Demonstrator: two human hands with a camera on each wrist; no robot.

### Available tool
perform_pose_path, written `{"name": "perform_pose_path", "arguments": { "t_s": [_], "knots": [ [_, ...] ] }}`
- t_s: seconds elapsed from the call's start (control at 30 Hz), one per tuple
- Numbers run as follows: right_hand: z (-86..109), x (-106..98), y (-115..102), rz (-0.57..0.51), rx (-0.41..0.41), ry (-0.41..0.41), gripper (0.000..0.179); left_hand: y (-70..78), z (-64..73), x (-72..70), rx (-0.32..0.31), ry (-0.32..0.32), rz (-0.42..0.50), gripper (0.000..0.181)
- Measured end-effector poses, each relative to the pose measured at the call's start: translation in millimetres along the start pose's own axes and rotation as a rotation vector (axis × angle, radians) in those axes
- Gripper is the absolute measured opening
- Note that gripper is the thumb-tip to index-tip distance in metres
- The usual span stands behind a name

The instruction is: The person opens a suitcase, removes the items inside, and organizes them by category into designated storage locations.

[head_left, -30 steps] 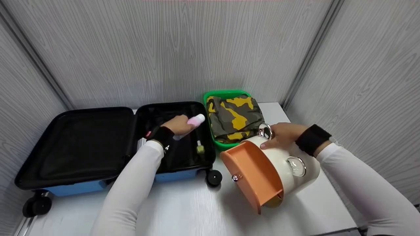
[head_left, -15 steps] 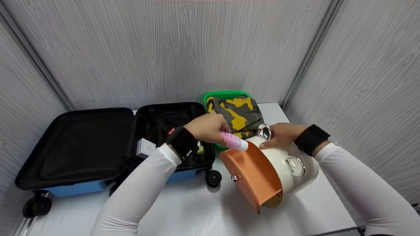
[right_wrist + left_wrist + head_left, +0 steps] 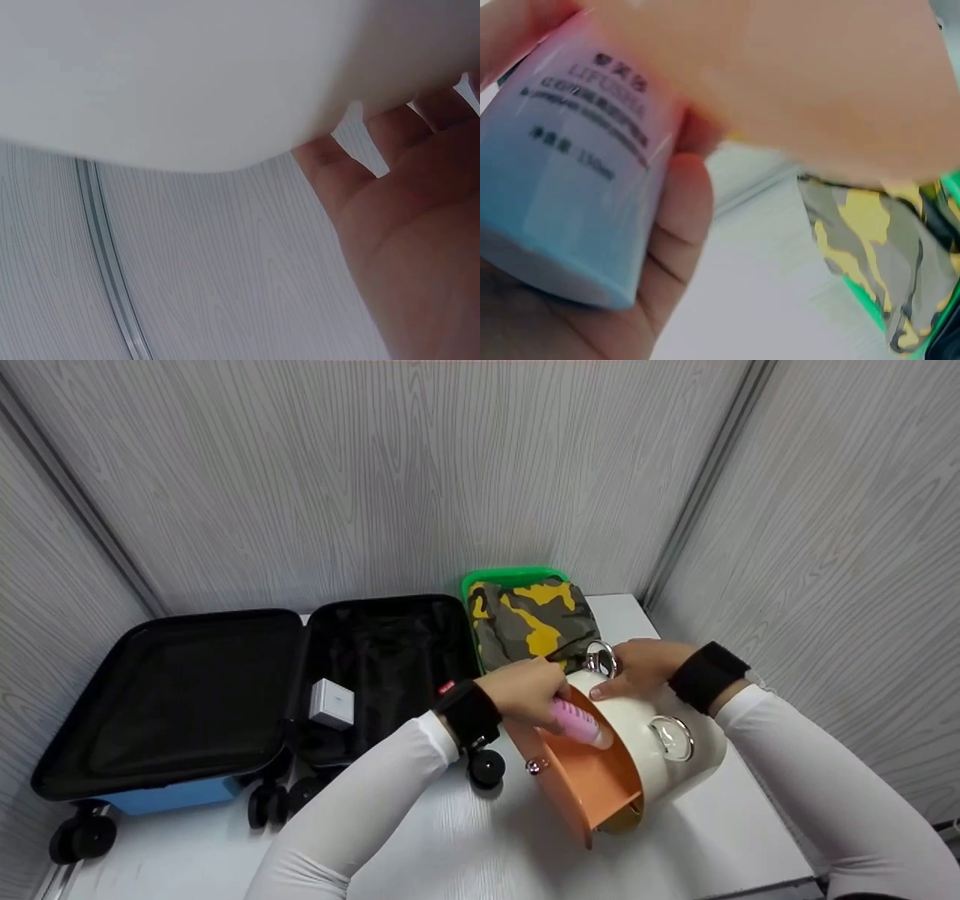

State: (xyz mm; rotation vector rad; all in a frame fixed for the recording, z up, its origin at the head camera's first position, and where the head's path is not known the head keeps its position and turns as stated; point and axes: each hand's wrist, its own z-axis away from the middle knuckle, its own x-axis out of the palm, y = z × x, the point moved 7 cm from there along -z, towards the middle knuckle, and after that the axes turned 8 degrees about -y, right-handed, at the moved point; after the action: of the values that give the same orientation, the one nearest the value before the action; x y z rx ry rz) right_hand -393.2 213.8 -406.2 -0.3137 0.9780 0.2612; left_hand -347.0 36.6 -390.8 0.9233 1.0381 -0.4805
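My left hand [image 3: 529,690] grips a pink bottle with a pale cap [image 3: 577,721], tilted cap-down inside the orange drawer [image 3: 600,776]. In the left wrist view, printed text shows on the bottle [image 3: 570,172], and my fingers wrap round it. The drawer stands out from a rounded cream storage box [image 3: 637,727] with silver rings and a round silver knob. My right hand [image 3: 649,664] holds this box at its far side, thumb on the cream face. The right wrist view shows those fingers [image 3: 330,169] against the box; their tips are hidden.
An open black-lined suitcase [image 3: 202,697] with blue shell and black wheels lies at left. A small white box [image 3: 332,703] sits in its right half. Behind, a green basket [image 3: 517,574] holds a folded camouflage cloth [image 3: 525,622]. Wood-grain panels [image 3: 420,472] enclose the table.
My left hand has carried the pink bottle from the suitcase rightward and down into the orange drawer. My right hand stays on the cream box.
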Motion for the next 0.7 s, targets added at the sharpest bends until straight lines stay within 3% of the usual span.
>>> {"name": "perform_pose_path", "arguments": {
  "t_s": [0.2,0.5,0.7],
  "knots": [
    [0.2,-2,-4,0.004,-0.015,0.000,0.058,6.3,-12.0,6.4,-0.004,-0.028,-0.005,0.023],
    [-2.2,-4,-8,0.017,-0.033,0.014,0.057,7.1,-18.1,16.6,-0.031,-0.014,-0.122,0.019],
    [-1.3,-4,-8,0.004,-0.024,0.012,0.059,4.7,-16.6,24.2,-0.085,-0.009,-0.066,0.016]
  ]
}}
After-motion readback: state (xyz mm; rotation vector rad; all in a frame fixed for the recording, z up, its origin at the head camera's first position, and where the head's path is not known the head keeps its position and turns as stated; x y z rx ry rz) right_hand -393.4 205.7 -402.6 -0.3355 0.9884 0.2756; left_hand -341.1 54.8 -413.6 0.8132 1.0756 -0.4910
